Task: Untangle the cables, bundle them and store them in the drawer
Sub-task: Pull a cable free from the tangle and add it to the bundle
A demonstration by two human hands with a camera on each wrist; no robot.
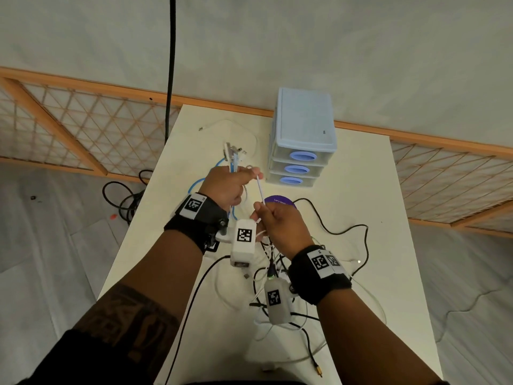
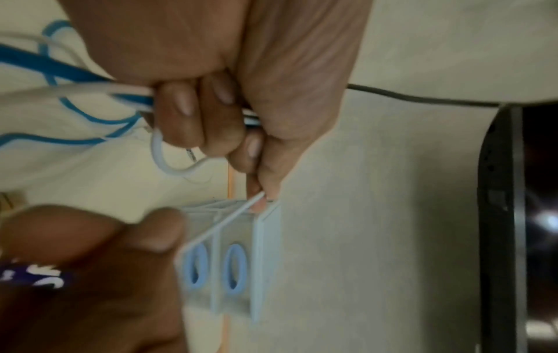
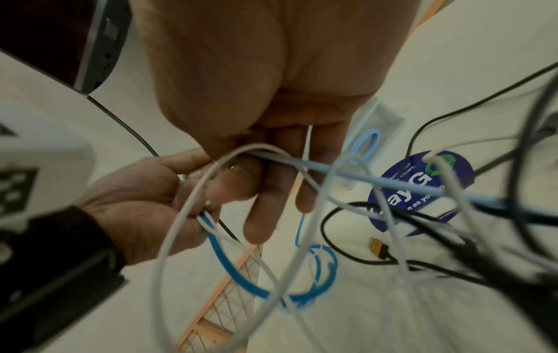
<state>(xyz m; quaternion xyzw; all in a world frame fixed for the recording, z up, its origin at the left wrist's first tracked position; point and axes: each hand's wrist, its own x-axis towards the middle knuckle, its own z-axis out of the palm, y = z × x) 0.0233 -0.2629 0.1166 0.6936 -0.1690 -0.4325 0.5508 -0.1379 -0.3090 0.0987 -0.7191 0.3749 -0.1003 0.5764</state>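
Cables (image 1: 280, 276) lie tangled on the surface (image 1: 361, 190); left hand (image 1: 230, 184) grips gathered ends while right hand (image 1: 280, 220) pinches a white cable (image 1: 260, 190) taut to free it.

We've got a black strap (image 1: 194, 223) on our left wrist with a white square-code tag on top, and a white camera box (image 1: 243, 241) with the same kind of code hanging off it. Right wrist has a matching black band (image 1: 319, 273) with two code tags, plus a greyish-white camera box (image 1: 276, 300). There's a dark patterned tattoo (image 1: 130, 318) on the left forearm, and a black sleeve (image 1: 69, 359) further up.
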